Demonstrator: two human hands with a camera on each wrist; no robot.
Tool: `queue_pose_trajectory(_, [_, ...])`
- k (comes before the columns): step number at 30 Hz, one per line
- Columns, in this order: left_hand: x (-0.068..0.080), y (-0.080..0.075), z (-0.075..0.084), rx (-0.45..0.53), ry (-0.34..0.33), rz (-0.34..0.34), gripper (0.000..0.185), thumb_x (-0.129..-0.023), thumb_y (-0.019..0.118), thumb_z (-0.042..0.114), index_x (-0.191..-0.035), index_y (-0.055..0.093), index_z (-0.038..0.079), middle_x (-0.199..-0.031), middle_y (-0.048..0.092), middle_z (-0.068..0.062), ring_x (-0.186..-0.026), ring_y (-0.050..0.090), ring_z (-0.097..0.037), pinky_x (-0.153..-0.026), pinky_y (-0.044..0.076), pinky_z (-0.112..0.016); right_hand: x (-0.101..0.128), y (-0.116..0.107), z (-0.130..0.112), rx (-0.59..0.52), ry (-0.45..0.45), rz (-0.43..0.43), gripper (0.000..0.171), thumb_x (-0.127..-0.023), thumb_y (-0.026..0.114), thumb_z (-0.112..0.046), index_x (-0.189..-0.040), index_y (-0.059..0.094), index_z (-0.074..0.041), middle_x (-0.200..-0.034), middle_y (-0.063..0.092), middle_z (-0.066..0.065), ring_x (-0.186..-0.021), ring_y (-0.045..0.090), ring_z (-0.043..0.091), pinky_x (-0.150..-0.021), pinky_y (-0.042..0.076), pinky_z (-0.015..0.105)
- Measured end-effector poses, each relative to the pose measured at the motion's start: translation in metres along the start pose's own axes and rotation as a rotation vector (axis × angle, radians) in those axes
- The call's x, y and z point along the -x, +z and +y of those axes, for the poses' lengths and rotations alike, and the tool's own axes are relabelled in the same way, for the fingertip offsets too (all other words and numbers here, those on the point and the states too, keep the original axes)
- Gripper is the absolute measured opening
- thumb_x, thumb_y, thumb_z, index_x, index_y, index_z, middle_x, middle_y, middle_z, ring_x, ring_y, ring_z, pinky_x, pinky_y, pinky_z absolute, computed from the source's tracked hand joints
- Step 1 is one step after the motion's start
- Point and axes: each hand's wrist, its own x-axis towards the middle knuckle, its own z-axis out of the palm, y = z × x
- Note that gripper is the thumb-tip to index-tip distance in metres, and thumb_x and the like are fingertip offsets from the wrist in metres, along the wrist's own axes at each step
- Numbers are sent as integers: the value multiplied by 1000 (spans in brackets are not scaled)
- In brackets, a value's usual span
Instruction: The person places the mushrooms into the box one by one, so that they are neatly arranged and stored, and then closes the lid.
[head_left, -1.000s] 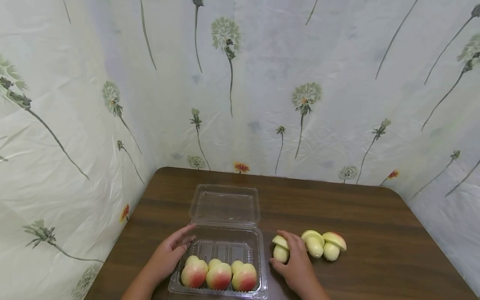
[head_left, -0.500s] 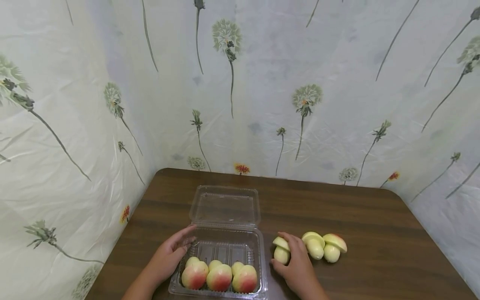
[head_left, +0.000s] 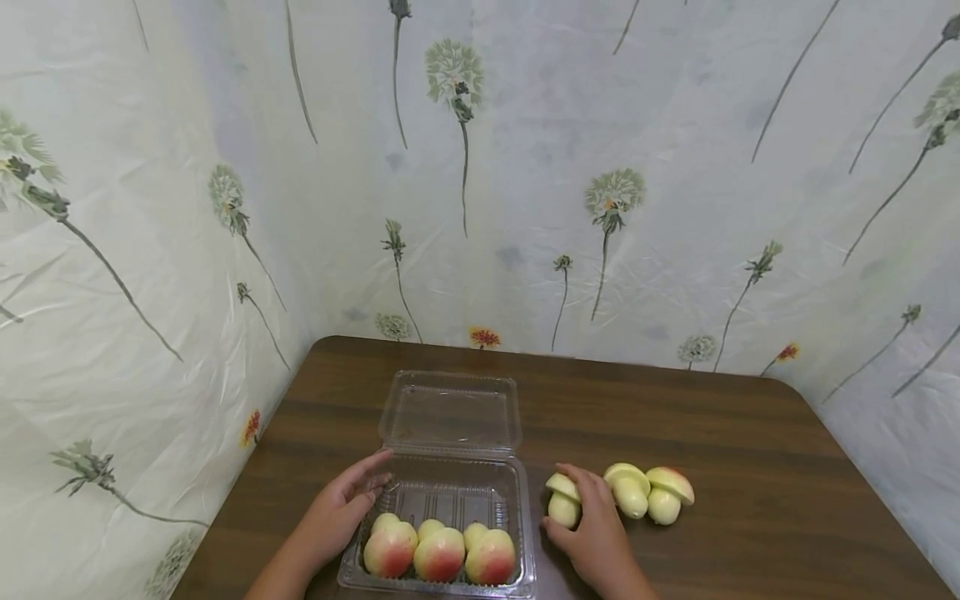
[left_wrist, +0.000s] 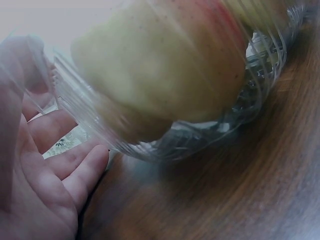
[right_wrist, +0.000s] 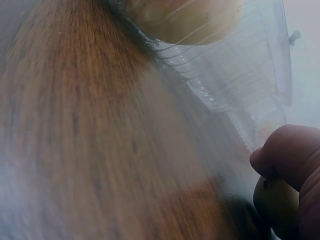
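An open clear plastic clamshell box (head_left: pixel 527 517) stands on the table, with several mushroom-shaped pieces in its front row, their yellow and red caps (head_left: pixel 439 555) facing me. My left hand (head_left: pixel 333 512) lies along the box's left side, its fingers loosely bent and touching the plastic. In the left wrist view, the fingers (left_wrist: pixel 60 150) show against the outer wall. Right of the box, my right hand (head_left: pixel 592 529) holds a pale yellow-green toy mushroom (head_left: pixel 562 507) between thumb and fingers. Part of that mushroom is hidden behind the hand. The right wrist view shows the thumb (right_wrist: pixel 287 152) on it.
Two more toy mushrooms, one pale (head_left: pixel 628 492) and one with a reddish cap (head_left: pixel 667 496), stand right of my right hand. The box's lid (head_left: pixel 453 412) lies back on the brown wooden table (head_left: pixel 750 467). A flowered sheet (head_left: pixel 525 167) hangs behind and at the sides.
The head view has shifted very slightly. Both hands, the box and the mushrooms keep their places.
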Motion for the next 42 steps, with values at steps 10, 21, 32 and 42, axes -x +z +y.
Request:
queue_pose_trajectory(10, [-2, -2, -4, 16, 10, 4, 54, -104, 46, -1, -157, 46, 11, -166, 40, -14, -145, 49, -40, -110, 44, -23, -4, 0, 0, -4, -17, 15, 75, -76, 89, -12, -144, 57, -19, -144, 53, 16, -125, 59, 32, -101, 49, 52])
queue_pose_trajectory(21, [-2, 0, -6, 33, 16, 9, 55, -103, 47, -2, -157, 46, 9, -166, 40, -15, -144, 49, -41, -106, 42, -13, -3, 0, 1, 4, -27, 42, 77, -75, 90, -12, -144, 58, -17, -141, 58, 12, -127, 57, 26, -103, 49, 51])
queue_pose_trajectory(32, [-1, 1, -3, 33, 3, 7, 55, -102, 47, -3, -157, 46, 7, -166, 40, -16, -144, 49, -41, -105, 42, -14, -2, -1, 6, -9, -26, 41, 76, -76, 91, -15, -144, 58, -17, -141, 59, 11, -127, 56, 25, -103, 49, 51])
queue_pose_trajectory(42, [-1, 1, -3, 22, 6, -4, 55, -103, 45, -2, -157, 45, 8, -166, 40, -15, -145, 48, -41, -116, 45, -40, 0, -4, 4, -24, -42, 47, 77, -75, 92, -14, -145, 58, -18, -140, 60, 11, -125, 57, 24, -102, 50, 50])
